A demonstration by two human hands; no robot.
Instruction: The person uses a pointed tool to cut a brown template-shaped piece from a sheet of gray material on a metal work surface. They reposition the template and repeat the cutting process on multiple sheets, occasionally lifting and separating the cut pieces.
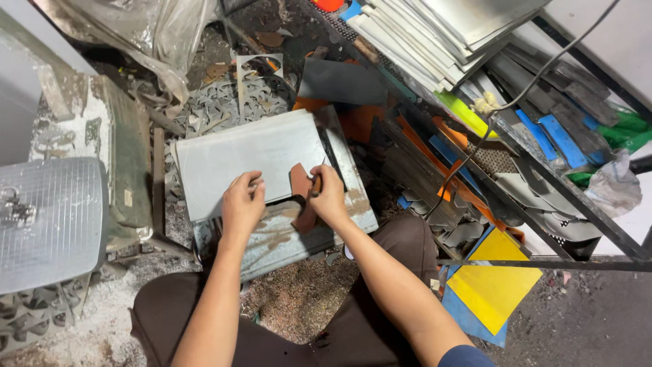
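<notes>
Cluttered floor; right hand (329,197) half hides brown piece (301,185).

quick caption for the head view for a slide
Seated person's left hand presses a grey sheet while the right hand holds a brown piece on it.

Two bare hands showed at the centre of the frame, the left hand (242,204) and the right hand (329,197). One brown shaped piece (299,183) lay between them on one grey board (251,160). One yellow sheet (492,282) sat at lower right, over one blue sheet (468,319). One metal mesh box (51,217) stood at left
</notes>
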